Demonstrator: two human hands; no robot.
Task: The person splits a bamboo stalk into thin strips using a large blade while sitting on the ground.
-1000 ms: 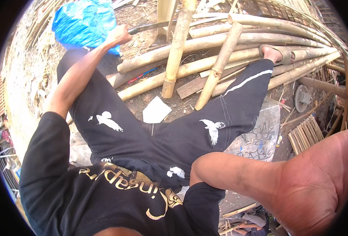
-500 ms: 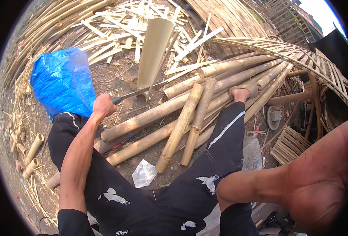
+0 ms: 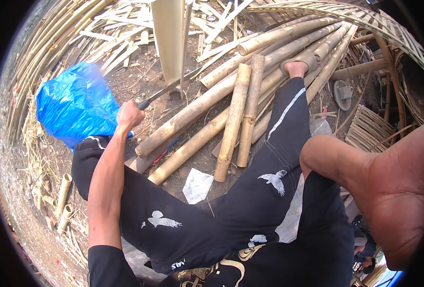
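Head camera, looking down: with the fingers of my left hand (image 3: 130, 115) closed around the black handle (image 3: 144, 104) of a long knife (image 3: 163, 91), I hold the blade across the lower end of an upright length of split bamboo (image 3: 168, 43), out beyond my spread knees. Whether the blade bites into the bamboo or only lies against it, I cannot tell. My right hand (image 3: 406, 196) looms at the right rim, palm and wrist showing, its fingers outside the view, so I cannot say whether they are curled or straight. Trouble, in my judgement, would start with the bamboo: its top runs out of the picture and neither hand is seen steadying it, so a tilt could throw the knife off line. A slip might strike the nearest long pole (image 3: 193, 115); a swing back toward me could bring the edge to my left knee (image 3: 85, 162). Round poles under my sandalled right foot (image 3: 295, 69) might roll and upset my balance. For room, brown soil (image 3: 142, 71) lies between the blue sheet (image 3: 73, 107) and the blade, likely the easier side; toward my right, long poles and two short bamboo pieces (image 3: 233, 122) crowd it.
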